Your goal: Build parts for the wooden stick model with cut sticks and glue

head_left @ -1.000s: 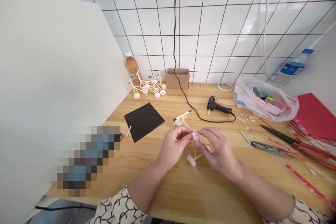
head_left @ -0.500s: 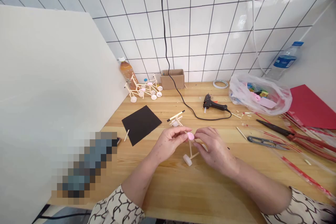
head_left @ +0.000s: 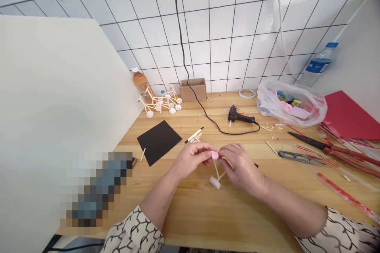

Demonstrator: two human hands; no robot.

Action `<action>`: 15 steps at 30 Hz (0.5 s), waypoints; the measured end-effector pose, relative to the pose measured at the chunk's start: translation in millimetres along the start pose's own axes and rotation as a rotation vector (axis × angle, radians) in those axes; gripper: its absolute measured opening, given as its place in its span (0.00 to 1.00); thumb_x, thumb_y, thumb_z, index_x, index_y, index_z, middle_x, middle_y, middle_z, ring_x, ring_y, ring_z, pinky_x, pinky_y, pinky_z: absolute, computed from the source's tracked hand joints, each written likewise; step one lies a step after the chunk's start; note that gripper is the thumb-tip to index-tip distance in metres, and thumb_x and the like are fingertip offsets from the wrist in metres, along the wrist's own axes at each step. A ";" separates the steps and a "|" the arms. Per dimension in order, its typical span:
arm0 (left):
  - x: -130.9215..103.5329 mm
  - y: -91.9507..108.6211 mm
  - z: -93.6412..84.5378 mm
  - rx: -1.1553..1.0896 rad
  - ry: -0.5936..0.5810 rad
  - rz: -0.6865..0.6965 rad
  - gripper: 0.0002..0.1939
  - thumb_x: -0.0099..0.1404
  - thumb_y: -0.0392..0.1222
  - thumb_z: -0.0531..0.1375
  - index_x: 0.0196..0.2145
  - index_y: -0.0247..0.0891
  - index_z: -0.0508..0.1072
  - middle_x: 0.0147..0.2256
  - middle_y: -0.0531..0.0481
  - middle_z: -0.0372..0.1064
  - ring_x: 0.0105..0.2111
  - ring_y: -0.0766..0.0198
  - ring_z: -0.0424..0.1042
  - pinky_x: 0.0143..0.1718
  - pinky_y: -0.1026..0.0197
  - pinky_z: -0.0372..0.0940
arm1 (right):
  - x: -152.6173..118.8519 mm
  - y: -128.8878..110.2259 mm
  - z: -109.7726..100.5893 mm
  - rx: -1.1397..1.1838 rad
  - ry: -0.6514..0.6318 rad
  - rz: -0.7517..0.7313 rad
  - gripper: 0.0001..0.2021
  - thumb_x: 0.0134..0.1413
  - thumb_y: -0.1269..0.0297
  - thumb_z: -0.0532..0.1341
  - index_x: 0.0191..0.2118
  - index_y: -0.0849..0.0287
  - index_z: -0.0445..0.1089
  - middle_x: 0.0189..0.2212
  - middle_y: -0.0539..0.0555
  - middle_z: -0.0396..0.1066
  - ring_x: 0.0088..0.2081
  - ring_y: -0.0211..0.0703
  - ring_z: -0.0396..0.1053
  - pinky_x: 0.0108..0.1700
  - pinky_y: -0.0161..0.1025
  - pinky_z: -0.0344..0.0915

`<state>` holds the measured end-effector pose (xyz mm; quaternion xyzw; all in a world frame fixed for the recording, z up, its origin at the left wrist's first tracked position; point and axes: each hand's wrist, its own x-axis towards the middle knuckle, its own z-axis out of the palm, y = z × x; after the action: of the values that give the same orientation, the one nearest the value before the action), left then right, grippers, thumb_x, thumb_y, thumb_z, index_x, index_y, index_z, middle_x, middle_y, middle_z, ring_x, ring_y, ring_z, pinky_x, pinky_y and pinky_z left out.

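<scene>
Between my two hands is a small pink foam piece (head_left: 214, 155) on a little tricycle model made of thin wooden sticks. My left hand (head_left: 191, 159) pinches the pink piece from the left, thumb and forefinger together. From the other side my right hand (head_left: 240, 166) closes its fingertips at the piece's right edge, covering part of the model. One whitish wheel (head_left: 215, 182) shows below, joined to the sticks. Farther off, the handlebar stick (head_left: 194, 135) with black ends stands out past my left fingers.
Finished-looking stick tricycles (head_left: 162, 104) stand by an orange drink bottle (head_left: 143, 84). A black sheet (head_left: 159, 142) lies left. Behind are a glue gun (head_left: 240, 116) with its cord and a cardboard box (head_left: 192, 90). Scissors (head_left: 301, 157), pliers (head_left: 329, 148) and a plastic bag (head_left: 314, 114) sit right.
The camera view has shifted slightly. The model has turned a little in my hands, and its near wheel sits slightly farther right. Both hands keep their hold at the pink piece.
</scene>
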<state>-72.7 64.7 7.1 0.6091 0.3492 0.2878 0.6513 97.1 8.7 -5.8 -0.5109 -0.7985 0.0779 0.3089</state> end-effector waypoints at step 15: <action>1.6 -9.9 -3.6 -0.116 -0.030 0.042 0.14 0.56 0.46 0.61 0.37 0.33 0.75 0.24 0.50 0.70 0.23 0.69 0.68 0.28 0.64 0.64 | 0.3 0.5 0.2 -0.018 0.014 -0.008 0.09 0.55 0.75 0.52 0.29 0.59 0.67 0.27 0.53 0.69 0.32 0.42 0.63 0.37 0.40 0.56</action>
<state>-75.2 67.2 -2.9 0.5819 0.3092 0.3123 0.6844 97.3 9.2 -6.1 -0.5109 -0.7990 0.0656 0.3103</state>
